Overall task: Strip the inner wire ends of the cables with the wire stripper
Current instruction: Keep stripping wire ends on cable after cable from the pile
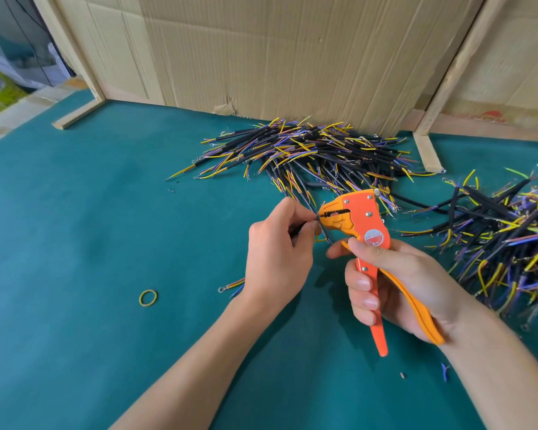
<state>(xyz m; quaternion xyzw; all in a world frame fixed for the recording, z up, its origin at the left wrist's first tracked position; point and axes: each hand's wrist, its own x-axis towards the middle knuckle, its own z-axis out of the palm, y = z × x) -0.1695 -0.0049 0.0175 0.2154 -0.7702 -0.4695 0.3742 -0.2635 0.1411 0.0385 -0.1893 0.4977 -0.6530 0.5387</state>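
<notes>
Over the green mat, the left hand (277, 252) pinches a thin cable (323, 232), feeding its tip into the wire stripper (359, 220), whose handles the right hand (395, 285) clasps. Light and floppy, I'd say; best pinched close to the tip.

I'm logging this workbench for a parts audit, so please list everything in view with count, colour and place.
wire stripper: one, orange, centre, in the right hand's grip
held cable: one, black, pinched at the stripper's nose
cable pile: one, black with yellow and purple ends, by the cardboard
second cable pile: one, same colours, right edge
rubber band: one, yellow, on mat, left
mat: one, teal
cardboard wall: brown, behind
left hand: one
right hand: one
</notes>
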